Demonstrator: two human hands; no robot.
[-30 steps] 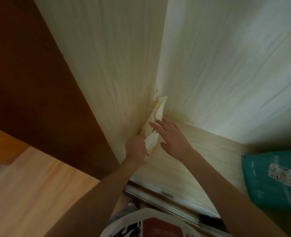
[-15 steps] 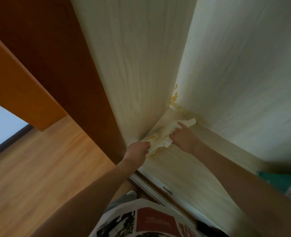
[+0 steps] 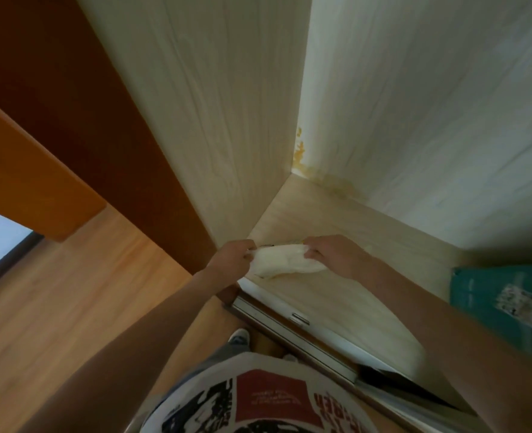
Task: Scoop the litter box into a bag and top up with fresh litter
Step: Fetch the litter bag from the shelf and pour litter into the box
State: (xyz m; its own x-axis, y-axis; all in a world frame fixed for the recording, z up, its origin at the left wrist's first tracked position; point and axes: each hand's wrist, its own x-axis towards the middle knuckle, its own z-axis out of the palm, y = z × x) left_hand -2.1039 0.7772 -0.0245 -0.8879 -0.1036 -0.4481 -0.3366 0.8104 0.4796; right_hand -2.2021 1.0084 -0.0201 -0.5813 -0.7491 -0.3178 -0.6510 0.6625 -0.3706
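You are gripping a crumpled white bag (image 3: 285, 259) between both hands, left hand (image 3: 233, 260) pinching one end, right hand (image 3: 330, 256) closed on the other, over the pale cabinet floor (image 3: 321, 295). Half a second ago it was lying nearer the stained corner (image 3: 300, 157).

Bare forearms; white shirt (image 3: 258, 398) with black-and-red print; grey trousers (image 3: 224, 350).
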